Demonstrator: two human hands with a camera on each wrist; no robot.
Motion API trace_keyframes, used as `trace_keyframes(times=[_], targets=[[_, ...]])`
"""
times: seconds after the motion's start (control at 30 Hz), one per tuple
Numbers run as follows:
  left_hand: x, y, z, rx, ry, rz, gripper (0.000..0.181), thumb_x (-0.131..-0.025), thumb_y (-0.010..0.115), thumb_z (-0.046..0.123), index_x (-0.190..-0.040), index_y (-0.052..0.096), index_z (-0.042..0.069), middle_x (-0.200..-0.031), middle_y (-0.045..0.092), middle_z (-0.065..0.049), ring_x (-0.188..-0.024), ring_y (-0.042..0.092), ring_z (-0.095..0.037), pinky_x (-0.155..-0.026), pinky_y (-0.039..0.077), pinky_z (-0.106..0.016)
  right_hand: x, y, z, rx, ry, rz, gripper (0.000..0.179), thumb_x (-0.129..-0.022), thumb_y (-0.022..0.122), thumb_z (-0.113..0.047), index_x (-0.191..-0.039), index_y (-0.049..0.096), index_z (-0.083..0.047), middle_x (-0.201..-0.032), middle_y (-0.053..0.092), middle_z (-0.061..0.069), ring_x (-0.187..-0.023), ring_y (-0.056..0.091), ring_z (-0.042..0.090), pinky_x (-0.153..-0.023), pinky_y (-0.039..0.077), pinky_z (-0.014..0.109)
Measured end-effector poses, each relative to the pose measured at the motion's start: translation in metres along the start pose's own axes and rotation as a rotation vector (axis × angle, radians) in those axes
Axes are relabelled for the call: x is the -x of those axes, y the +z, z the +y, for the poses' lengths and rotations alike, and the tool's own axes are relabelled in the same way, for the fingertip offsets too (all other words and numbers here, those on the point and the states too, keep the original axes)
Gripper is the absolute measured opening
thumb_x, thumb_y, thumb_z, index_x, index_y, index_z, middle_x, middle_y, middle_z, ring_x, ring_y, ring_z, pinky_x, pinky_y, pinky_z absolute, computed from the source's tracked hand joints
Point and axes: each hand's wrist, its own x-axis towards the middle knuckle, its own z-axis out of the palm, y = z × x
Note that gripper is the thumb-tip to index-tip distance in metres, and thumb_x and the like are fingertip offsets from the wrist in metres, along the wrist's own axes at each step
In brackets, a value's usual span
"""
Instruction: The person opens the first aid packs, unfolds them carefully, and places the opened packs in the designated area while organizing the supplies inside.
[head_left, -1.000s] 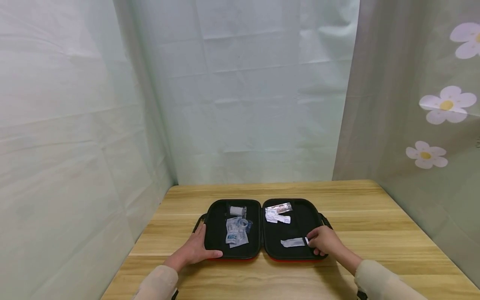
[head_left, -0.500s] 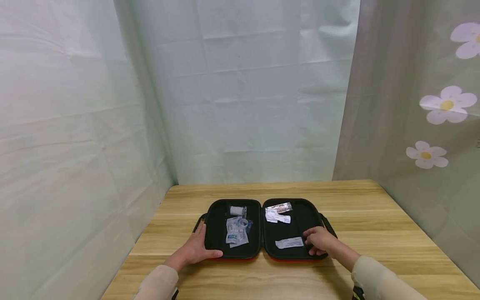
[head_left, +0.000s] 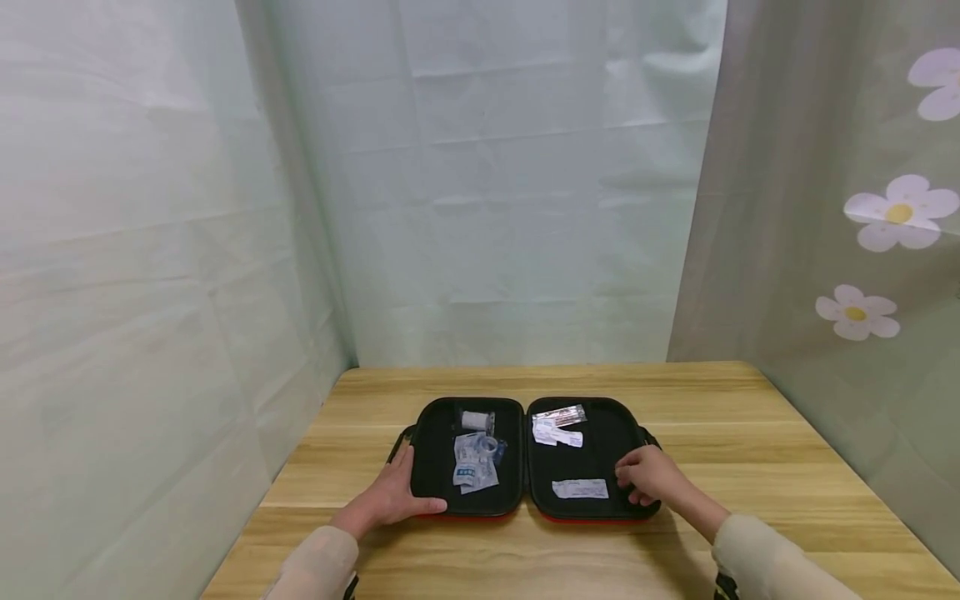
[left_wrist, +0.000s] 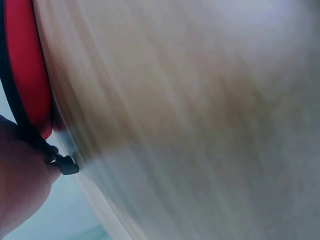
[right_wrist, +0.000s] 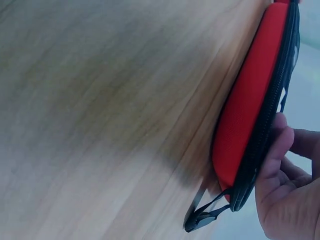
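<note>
A red zip-up case with black lining lies unfolded flat, its left half (head_left: 431, 442) and right half (head_left: 600, 458) side by side. My left hand (head_left: 390, 498) rests at the left half's outer front corner, fingers along the side and thumb along the front rim. Over the outer rim of the right half, my right hand (head_left: 651, 475) has loosely bent fingers with nothing between them. A narrow white paper packet (head_left: 580, 489) lies just left of those fingertips. In the right wrist view, the right hand (right_wrist: 287, 195) is close beside the zipped edge above the red shell (right_wrist: 245, 110).
The left half holds a wrapped white roll (head_left: 476, 421), a tape roll (head_left: 488, 447) and printed packets (head_left: 471, 473). Further back in the right half are a clear-wrapped packet (head_left: 570, 414) and white slips (head_left: 555, 434). Wooden table (head_left: 487, 567) lies underneath; curtains surround it.
My right hand has let go of the narrow paper packet, which now lies flat in the right half. That hand has then drawn slightly right. The left hand has stayed put.
</note>
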Motion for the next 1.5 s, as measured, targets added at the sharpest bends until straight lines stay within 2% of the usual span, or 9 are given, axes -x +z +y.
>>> trace_keyframes(times=[0.2, 0.57, 1.0, 1.5], targets=[[-0.001, 0.0, -0.001, 0.001, 0.005, 0.007, 0.133, -0.069, 0.08, 0.066, -0.153, 0.011, -0.011, -0.159, 0.011, -0.031, -0.143, 0.018, -0.051, -0.112, 0.022, -0.062, -0.012, -0.001, -0.003, -0.044, -0.016, 0.037, 0.025, -0.091, 0.067, -0.008, -0.111, 0.069, 0.006, -0.082, 0.068, 0.006, -0.06, 0.063, 0.017, -0.051, 0.052, 0.033], [-0.001, 0.001, -0.002, -0.01, 0.016, 0.001, 0.133, -0.068, 0.079, 0.067, -0.153, 0.013, -0.011, -0.159, 0.013, -0.032, -0.143, 0.018, -0.05, -0.114, 0.02, -0.06, -0.044, 0.001, -0.007, -0.14, 0.003, 0.085, 0.032, -0.096, 0.065, -0.013, -0.122, 0.064, 0.006, -0.103, 0.069, 0.016, -0.072, 0.065, 0.019, -0.063, 0.055, 0.036], [-0.001, 0.002, -0.002, -0.012, 0.017, 0.007, 0.132, -0.069, 0.079, 0.067, -0.153, 0.013, -0.011, -0.159, 0.014, -0.032, -0.144, 0.018, -0.05, -0.114, 0.02, -0.06, -0.068, 0.013, -0.013, -0.1, -0.047, 0.087, 0.03, -0.092, 0.068, -0.009, -0.118, 0.067, 0.007, -0.093, 0.07, 0.012, -0.068, 0.065, 0.018, -0.056, 0.053, 0.033], [-0.001, 0.001, 0.0, -0.01, 0.004, 0.002, 0.132, -0.069, 0.08, 0.066, -0.154, 0.012, -0.01, -0.159, 0.013, -0.03, -0.144, 0.018, -0.049, -0.114, 0.02, -0.059, -0.084, 0.021, -0.015, -0.04, -0.02, 0.046, 0.027, -0.09, 0.071, -0.007, -0.114, 0.069, 0.005, -0.088, 0.069, 0.009, -0.066, 0.065, 0.018, -0.055, 0.053, 0.031]])
